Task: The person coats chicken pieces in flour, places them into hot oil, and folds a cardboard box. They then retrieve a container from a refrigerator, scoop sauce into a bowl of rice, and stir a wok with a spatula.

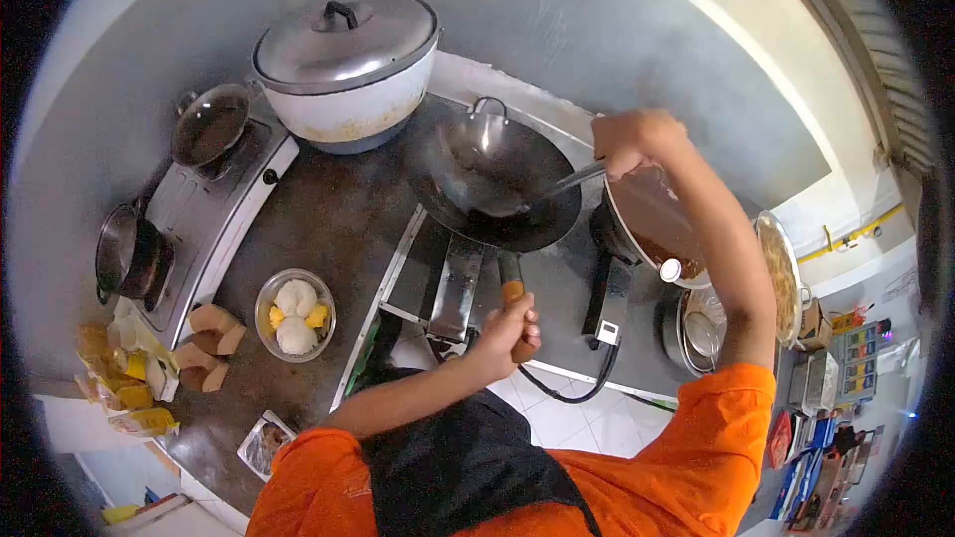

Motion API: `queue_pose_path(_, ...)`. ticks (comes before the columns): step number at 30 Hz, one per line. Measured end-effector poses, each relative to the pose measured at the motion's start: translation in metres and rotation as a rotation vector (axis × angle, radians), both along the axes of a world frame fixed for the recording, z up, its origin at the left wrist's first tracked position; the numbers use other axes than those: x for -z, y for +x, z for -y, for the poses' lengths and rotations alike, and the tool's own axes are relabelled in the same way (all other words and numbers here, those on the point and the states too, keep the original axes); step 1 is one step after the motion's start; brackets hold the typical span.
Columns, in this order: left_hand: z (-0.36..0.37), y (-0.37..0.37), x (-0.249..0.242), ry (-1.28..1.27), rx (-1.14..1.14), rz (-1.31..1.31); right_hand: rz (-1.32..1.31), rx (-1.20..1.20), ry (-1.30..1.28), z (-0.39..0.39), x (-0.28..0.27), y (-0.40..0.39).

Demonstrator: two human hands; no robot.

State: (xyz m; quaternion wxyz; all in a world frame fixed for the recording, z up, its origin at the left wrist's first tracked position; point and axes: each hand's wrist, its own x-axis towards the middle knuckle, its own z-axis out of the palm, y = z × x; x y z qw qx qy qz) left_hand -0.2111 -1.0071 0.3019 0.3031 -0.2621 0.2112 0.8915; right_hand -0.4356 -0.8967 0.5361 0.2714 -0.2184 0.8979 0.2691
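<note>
My left hand (507,335) is closed around the wooden grip of a dark wok (562,179), which rests on the stove in front of me. Raised over the wok's right side, my right hand (637,144) grips a long-handled metal cooking utensil (577,179). Its head is down inside the wok, too dark to tell whether it is a ladle or a spatula. No food can be made out in the wok. Right of it stands a large pot (647,214) of brown liquid, partly hidden by my right forearm.
A big lidded pot (343,104) stands at the back left. Two small pans (211,124) sit on a left-hand stove (204,194). A bowl (262,328) holds white mounds and yellow pieces, near brown paper boxes (214,333). A metal pot (671,333) is at right.
</note>
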Motion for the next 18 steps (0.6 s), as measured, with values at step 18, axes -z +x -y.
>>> queue_pose_path(18, -0.045, -0.001, 0.006, -0.332, -0.007, -0.068, 0.096, -0.020, -0.122, -0.012, 0.036, -0.006)
